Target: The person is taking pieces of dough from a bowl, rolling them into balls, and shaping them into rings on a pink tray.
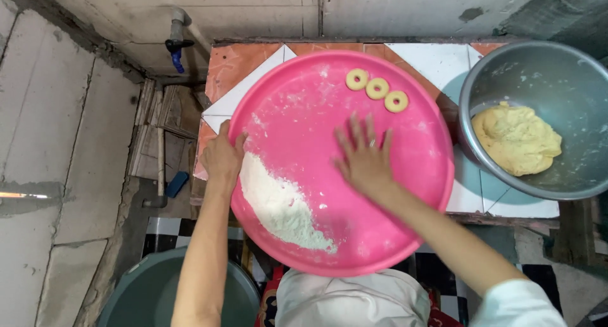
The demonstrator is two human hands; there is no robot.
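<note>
**Right hand flat on the pink tray, dough rings just beyond its fingertips**

From the head camera I saw my right hand [364,159] lying palm-down on the pink tray [304,112], fingers spread apart and clamped on nothing. The three dough rings [377,88] sat just past the fingertips, a little toward the far rim, in a short row whose long axis slanted from far-left to near-right. That hand was plainly the nearer one to them. My left hand [221,157] gripped the tray's left rim, fingers curled over the edge, with the flour heap [278,203] just beside it toward my body. Off to the right of the right hand, well apart, the metal bowl [544,74] held a yellow dough lump [516,139]. I could pick out no packages, labels or signs; only a blue-handled tap [177,48] on the wall beyond the left hand.
</note>
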